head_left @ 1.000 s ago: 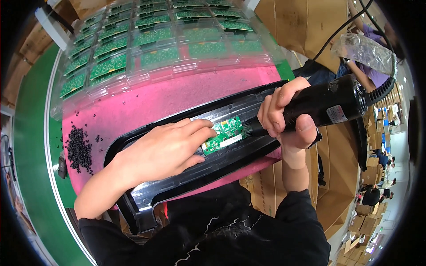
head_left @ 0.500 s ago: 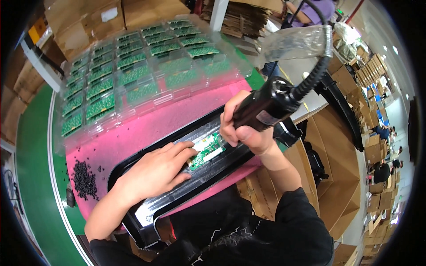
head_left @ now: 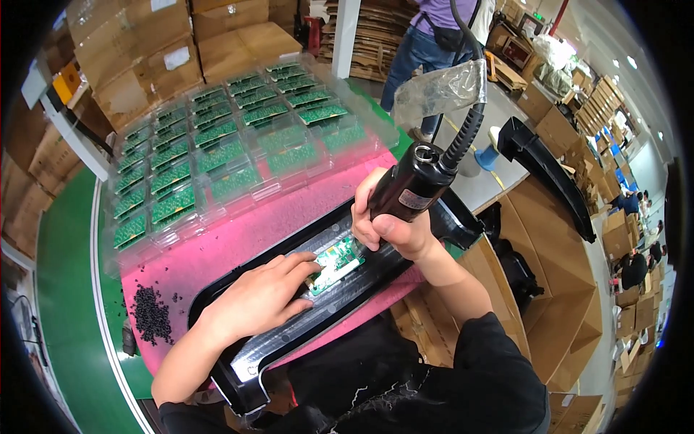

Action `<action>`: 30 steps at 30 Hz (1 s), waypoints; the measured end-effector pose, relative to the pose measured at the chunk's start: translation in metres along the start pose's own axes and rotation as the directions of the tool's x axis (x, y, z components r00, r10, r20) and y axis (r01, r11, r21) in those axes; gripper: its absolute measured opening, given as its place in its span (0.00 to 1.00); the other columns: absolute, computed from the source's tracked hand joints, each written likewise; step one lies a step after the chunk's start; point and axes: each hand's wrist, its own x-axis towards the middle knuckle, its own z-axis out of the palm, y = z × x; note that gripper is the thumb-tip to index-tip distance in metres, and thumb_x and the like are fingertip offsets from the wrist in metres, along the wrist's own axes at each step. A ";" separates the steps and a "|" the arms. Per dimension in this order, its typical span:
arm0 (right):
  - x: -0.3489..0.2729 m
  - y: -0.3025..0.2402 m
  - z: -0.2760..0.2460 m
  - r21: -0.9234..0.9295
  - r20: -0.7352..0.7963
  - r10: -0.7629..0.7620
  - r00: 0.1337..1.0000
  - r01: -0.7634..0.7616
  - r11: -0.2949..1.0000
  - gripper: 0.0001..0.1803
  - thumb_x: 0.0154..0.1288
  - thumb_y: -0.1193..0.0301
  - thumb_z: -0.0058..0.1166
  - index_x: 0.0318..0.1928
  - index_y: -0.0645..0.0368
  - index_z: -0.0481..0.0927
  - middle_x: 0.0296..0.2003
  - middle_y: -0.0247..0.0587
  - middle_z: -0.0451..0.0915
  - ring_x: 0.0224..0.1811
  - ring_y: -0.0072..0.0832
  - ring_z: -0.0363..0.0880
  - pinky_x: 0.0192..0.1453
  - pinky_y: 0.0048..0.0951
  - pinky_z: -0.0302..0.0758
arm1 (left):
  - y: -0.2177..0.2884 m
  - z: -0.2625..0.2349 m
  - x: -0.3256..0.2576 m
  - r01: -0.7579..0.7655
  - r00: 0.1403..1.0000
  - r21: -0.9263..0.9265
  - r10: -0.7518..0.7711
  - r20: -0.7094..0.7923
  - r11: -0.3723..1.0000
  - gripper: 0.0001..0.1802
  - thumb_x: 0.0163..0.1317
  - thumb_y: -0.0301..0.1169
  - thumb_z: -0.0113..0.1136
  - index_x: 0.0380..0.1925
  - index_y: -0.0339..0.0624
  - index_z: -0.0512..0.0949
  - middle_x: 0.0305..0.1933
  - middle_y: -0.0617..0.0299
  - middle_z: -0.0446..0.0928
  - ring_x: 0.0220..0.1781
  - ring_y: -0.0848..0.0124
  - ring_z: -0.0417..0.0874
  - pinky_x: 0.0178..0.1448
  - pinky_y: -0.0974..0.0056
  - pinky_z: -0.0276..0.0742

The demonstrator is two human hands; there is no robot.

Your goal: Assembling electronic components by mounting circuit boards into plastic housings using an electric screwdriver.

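My right hand (head_left: 394, 224) is wrapped round a black electric screwdriver (head_left: 412, 181), its cord rising from the top. Its tip is hidden behind my fingers, above the right end of a green circuit board (head_left: 336, 269). That board lies inside a long black plastic housing (head_left: 365, 286) set across the pink mat. With fingers stretched out, my left hand (head_left: 267, 293) lies over the board's left end, fingertips touching it and thumb on the housing. Small black screws (head_left: 152, 315) form a pile on the mat, left of my left forearm.
Clear plastic trays (head_left: 267, 188) of several green boards cover the far part of the pink mat (head_left: 210, 249). An open cardboard box (head_left: 560, 289) with black parts stands at the right. Another black housing (head_left: 553, 177) leans there. A person in purple (head_left: 437, 18) stands beyond the table.
The screwdriver and my right hand sit slightly lower and further left in the picture. The whole view has shifted, showing more of the person behind. My left hand stays on the board.
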 end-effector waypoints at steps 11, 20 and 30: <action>0.005 -0.013 0.001 -0.031 -0.020 0.044 0.999 -0.044 0.999 0.21 0.61 0.61 0.65 0.45 0.64 0.72 0.19 0.35 0.72 0.17 0.24 0.70 0.25 0.27 0.69 | -0.002 0.003 -0.004 -0.044 0.998 0.030 0.045 -0.044 0.999 0.26 0.61 0.34 0.64 0.57 0.35 0.70 0.62 0.51 0.70 0.60 0.53 0.75 0.64 0.54 0.74; 0.067 -0.008 -0.041 0.461 -0.503 0.331 0.798 -0.076 0.884 0.11 0.66 0.68 0.60 0.42 0.60 0.72 0.32 0.35 0.74 0.38 0.30 0.76 0.54 0.48 0.77 | -0.006 0.004 -0.004 -0.041 0.998 0.013 0.041 -0.039 0.999 0.27 0.61 0.32 0.65 0.58 0.37 0.69 0.63 0.51 0.71 0.64 0.52 0.74 0.64 0.54 0.75; 0.009 -0.037 -0.055 0.390 -0.500 0.333 0.799 -0.136 0.911 0.16 0.67 0.74 0.55 0.52 0.63 0.68 0.46 0.41 0.71 0.48 0.33 0.77 0.55 0.53 0.83 | 0.012 -0.029 -0.010 0.060 0.923 0.135 -0.004 -0.384 0.989 0.24 0.54 0.25 0.69 0.51 0.40 0.75 0.53 0.53 0.77 0.54 0.54 0.80 0.58 0.56 0.77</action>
